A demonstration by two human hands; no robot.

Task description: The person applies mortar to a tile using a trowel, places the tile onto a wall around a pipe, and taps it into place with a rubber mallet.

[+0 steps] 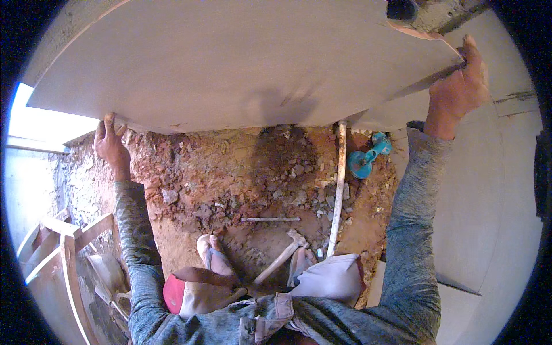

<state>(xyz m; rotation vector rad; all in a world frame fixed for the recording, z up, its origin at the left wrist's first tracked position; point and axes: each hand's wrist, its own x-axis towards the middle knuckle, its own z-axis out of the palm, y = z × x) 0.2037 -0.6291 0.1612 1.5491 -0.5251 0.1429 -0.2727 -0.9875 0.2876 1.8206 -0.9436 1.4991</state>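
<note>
A large grey wall tile (218, 63) stands across the far side, its upper right corner cut out in a rough notch with a reddish edge. At its lower left edge my left hand (113, 150) grips it, fingertips up against the border. My right hand (459, 92) is closed on the right edge, below the notch, thumb pointing up. A shadow falls on the tile's lower middle. Beneath it, on the dirt, lies a teal double suction-cup lifter (368, 156), nearer my right forearm.
A white pipe (340, 184) rises from the rubble-strewn ground (195, 178). Between my feet lies a hammer (282, 259); a thin rod (270, 219) is beyond it. A wooden frame (69, 241) stands left. Grey panels (477, 201) line the right wall. A dark hole (401, 9) shows above the notch.
</note>
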